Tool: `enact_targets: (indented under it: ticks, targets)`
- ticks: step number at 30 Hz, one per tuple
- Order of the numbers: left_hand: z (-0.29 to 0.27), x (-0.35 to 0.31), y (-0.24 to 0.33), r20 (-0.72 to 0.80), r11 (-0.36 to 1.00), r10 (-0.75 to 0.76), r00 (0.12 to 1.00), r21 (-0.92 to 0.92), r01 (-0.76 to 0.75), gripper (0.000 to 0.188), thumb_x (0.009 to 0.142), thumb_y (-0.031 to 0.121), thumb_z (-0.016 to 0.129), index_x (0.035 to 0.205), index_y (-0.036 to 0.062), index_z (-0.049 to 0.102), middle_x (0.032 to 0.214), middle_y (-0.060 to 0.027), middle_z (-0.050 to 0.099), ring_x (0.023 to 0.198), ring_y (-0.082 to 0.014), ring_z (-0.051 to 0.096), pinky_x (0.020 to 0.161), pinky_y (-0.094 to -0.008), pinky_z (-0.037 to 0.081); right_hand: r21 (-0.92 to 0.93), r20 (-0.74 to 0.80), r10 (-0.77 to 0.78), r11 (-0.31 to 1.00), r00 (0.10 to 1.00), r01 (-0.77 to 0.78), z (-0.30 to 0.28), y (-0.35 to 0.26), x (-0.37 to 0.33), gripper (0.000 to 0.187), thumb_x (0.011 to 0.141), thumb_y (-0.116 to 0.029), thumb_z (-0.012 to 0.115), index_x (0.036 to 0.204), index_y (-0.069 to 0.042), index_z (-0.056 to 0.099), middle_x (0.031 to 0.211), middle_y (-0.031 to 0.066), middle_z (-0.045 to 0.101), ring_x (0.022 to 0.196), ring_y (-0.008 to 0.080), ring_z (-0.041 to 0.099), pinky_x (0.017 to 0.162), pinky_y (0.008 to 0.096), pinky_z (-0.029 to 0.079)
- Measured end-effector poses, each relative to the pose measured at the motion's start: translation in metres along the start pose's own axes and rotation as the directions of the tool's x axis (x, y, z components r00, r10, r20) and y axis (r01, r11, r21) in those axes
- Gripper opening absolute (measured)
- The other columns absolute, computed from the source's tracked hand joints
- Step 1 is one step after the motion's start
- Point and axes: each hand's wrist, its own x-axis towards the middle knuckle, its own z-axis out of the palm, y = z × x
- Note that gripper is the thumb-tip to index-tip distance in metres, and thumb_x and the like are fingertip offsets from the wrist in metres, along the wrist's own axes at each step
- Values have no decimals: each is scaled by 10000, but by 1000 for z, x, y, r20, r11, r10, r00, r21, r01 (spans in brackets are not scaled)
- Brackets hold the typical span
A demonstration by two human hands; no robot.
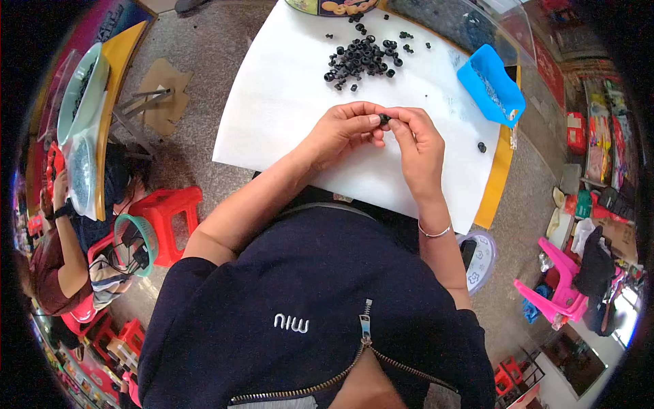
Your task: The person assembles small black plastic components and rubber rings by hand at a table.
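Note:
Over the white-covered table (272,109), my two hands meet fingertip to fingertip. Between them is a small black round part (384,119), mostly hidden by the fingers. My left hand (344,131) pinches it with thumb and index finger, its other fingers curled. From the other side, my right hand (419,140) grips the same part between thumb and fingers. Just beyond the hands lies a loose pile of similar small black parts (361,60), some ring-shaped. One lone black part (481,146) rests to the right of my right hand.
A blue plastic scoop-like container (487,85) with small clear bits stands at the right table edge. A round tin (330,7) is at the far edge. Left, another person (61,266) sits at a yellow-edged table near a red stool (167,218). A pink stool (558,283) is at right.

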Motion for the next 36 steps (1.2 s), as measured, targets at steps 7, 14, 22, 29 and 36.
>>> enact_targets:
  ticks: [7,14,22,29,36]
  targets:
    - [3,-1,2,-3,998,13,1000,54,-13,223,921,79,581,1115,-29,599,963,-82,650,777,-136,614,758,-274,527,-53,-36,-42,998,998,40,1,4,-3,149,849,1,611,981,-14,678,930,79,643,804,151,626,721,270,503]
    - [2,1,-1,-11,996,-3,1000,88,4,197,925,55,573,1087,-53,607,953,-106,670,735,-119,606,726,-259,534,-244,-11,-245,941,969,235,-3,3,-3,137,821,22,616,947,-16,652,893,104,639,802,225,627,704,321,515]
    - [4,1,0,-3,993,-32,999,114,32,195,921,62,588,1073,-55,619,936,-113,675,717,-119,607,712,-254,532,-297,68,-241,922,968,250,-14,1,-3,151,807,24,612,951,-13,635,882,109,627,828,259,609,712,348,503]
    - [13,-1,-3,-48,903,22,999,430,1,204,921,82,595,1085,-37,617,894,-54,651,757,-112,602,733,-258,509,-498,218,-472,699,854,513,-19,6,-1,163,759,32,609,916,-7,585,836,117,578,779,287,556,703,387,467]
    - [21,-5,-9,-22,795,99,995,603,-66,195,918,98,603,1063,-28,637,865,-36,646,762,-104,601,727,-261,504,-479,177,-439,744,881,467,-22,9,-13,141,757,30,598,890,-12,579,809,117,563,768,292,546,710,399,459]
